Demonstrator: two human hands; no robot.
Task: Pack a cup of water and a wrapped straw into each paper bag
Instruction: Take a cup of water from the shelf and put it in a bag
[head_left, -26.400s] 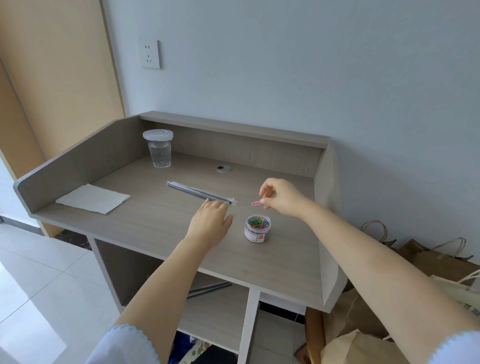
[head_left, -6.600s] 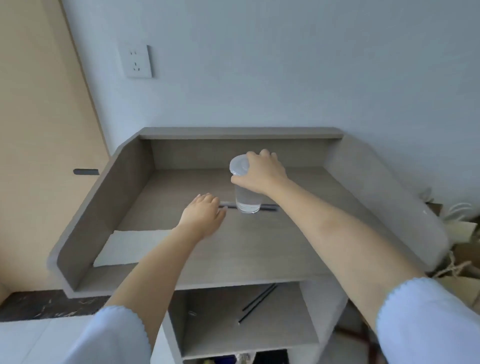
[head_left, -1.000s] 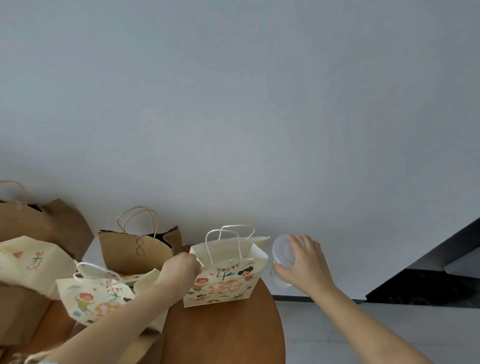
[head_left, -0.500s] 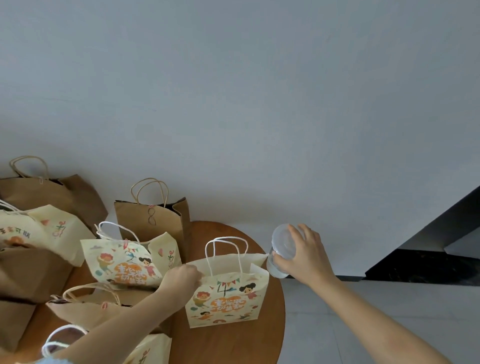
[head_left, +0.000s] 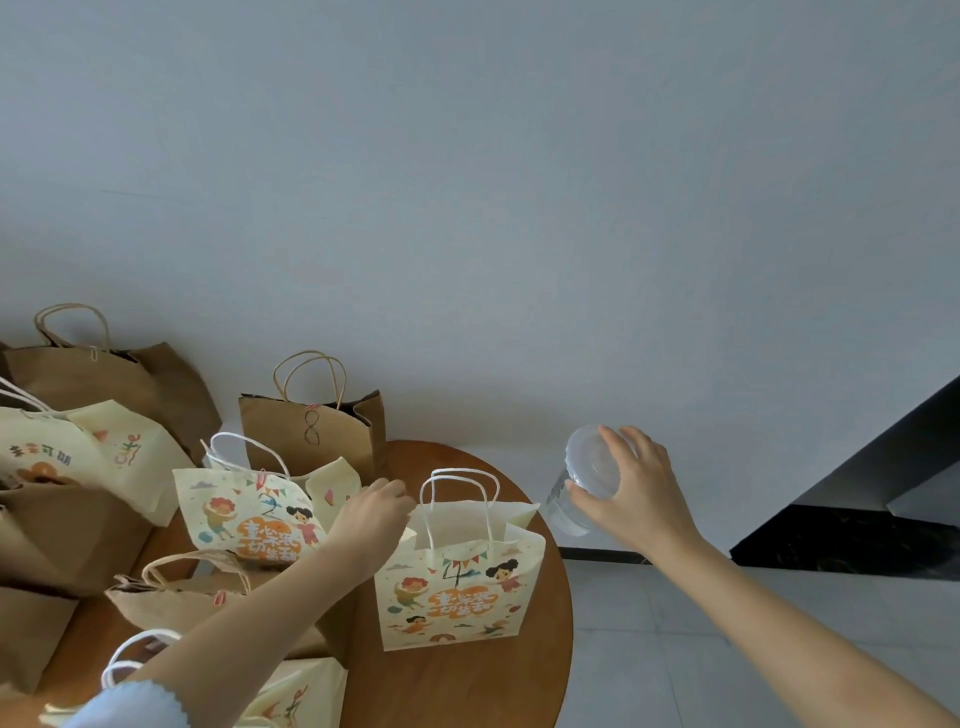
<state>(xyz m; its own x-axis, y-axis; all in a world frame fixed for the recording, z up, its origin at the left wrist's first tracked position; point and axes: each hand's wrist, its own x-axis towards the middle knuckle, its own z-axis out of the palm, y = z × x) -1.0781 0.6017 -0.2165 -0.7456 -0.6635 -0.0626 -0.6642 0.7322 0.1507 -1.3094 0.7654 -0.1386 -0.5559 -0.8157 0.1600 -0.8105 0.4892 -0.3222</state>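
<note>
A cream printed paper bag (head_left: 457, 597) with white handles stands open near the right edge of a round wooden table (head_left: 467, 686). My left hand (head_left: 371, 517) pinches the left rim of its mouth. My right hand (head_left: 631, 491) grips a clear lidded cup of water (head_left: 582, 480) from above, in the air to the right of the bag, beyond the table edge. No straw is visible.
Several other paper bags crowd the left of the table: a brown one (head_left: 311, 431) behind, a cream printed one (head_left: 249, 514) beside my left hand, more brown and cream bags further left. A grey wall rises behind; tiled floor (head_left: 675, 649) lies to the right.
The view has tilted down, showing more of the table. My left hand stays on the bag's rim and my right hand keeps the cup just right of the bag.
</note>
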